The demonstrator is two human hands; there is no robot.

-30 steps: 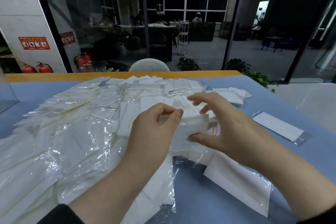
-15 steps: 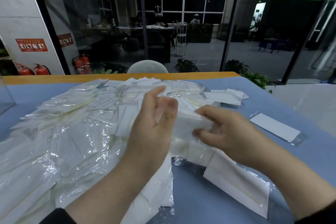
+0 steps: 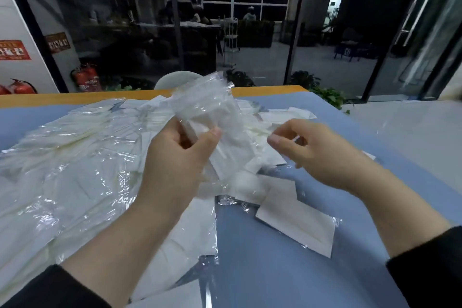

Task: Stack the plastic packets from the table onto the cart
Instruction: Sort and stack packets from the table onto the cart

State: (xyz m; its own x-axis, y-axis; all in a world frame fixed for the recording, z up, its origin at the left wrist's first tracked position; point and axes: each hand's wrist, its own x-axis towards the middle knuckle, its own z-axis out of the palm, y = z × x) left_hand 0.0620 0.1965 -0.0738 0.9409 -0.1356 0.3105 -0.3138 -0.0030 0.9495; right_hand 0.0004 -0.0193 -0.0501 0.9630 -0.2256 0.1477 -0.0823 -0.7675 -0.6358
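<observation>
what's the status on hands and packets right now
Left hand shut on a bunch of packets, lifted over the pile. Right hand open, holding nothing. Cart not in view. Nothing blocking.

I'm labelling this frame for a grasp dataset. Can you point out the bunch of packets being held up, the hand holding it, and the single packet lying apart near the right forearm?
Raised bunch of clear plastic packets (image 3: 220, 117): head view, middle.
Left hand (image 3: 175, 160): head view, back.
Lone flat white packet (image 3: 297, 222): head view, centre.

Lifted packets motion-blurred, uncountable.
</observation>
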